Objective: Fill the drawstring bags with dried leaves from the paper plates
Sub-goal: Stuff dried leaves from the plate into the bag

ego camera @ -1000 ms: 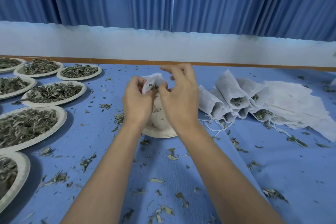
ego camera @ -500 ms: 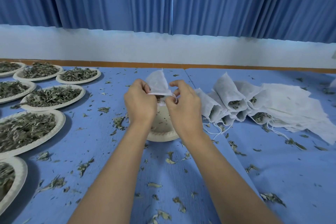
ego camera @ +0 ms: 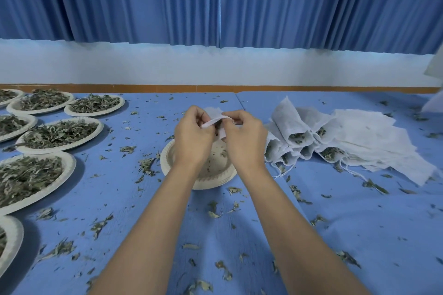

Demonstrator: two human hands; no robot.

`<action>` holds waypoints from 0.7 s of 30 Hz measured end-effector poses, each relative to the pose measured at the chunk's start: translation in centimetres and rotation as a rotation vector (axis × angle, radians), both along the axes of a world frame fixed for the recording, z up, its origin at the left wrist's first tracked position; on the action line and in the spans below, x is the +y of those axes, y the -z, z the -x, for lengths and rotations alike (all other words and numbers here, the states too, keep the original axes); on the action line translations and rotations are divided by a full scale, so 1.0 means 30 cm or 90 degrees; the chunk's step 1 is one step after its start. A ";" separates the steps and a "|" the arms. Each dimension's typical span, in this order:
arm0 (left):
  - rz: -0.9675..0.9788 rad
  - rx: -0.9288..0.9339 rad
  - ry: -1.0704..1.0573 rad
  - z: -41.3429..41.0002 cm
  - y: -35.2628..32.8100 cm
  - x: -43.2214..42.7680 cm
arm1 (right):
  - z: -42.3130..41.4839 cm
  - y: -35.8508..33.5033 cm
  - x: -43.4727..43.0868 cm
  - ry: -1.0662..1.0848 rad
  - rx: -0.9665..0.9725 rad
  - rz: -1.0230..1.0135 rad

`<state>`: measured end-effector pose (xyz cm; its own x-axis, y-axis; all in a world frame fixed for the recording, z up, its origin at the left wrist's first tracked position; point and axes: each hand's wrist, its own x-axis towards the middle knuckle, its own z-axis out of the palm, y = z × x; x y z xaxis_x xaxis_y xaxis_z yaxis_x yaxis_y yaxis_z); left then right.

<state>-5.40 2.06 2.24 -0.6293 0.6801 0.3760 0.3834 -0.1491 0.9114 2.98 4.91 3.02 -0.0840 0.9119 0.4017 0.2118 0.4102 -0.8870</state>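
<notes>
Both bare hands, left hand (ego camera: 193, 137) and right hand (ego camera: 245, 139), pinch a small white fabric drawstring bag (ego camera: 214, 116) between their fingertips, its mouth stretched sideways between them, directly above a nearly empty white paper plate (ego camera: 182, 179) on the blue table (ego camera: 359, 223).

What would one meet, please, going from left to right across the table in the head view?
Paper plates heaped with dried leaves → nearly empty plate → left hand → small drawstring bag pinched by both hands → right hand → pile of filled bags → flat empty bags.
</notes>
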 end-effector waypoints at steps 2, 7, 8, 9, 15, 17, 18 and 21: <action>-0.020 0.021 -0.036 -0.020 -0.008 0.025 | -0.019 -0.016 0.019 0.002 0.009 -0.007; -0.080 0.028 -0.023 -0.118 -0.061 0.136 | -0.102 -0.059 0.099 0.094 0.000 -0.085; -0.093 0.032 0.001 -0.142 -0.065 0.161 | -0.124 -0.063 0.118 0.120 -0.009 -0.103; -0.103 0.027 0.030 -0.167 -0.066 0.184 | -0.144 -0.062 0.138 0.136 -0.022 -0.117; 0.044 0.081 0.151 -0.262 0.022 0.271 | -0.261 0.002 0.251 0.192 -0.360 -0.145; 0.114 0.153 0.140 -0.261 0.055 0.274 | -0.287 0.024 0.267 0.237 -0.489 -0.180; 0.135 0.175 0.124 -0.259 0.064 0.270 | -0.293 0.029 0.268 0.242 -0.510 -0.176; 0.165 0.265 0.043 -0.261 0.060 0.251 | -0.294 0.038 0.267 0.232 -0.521 -0.148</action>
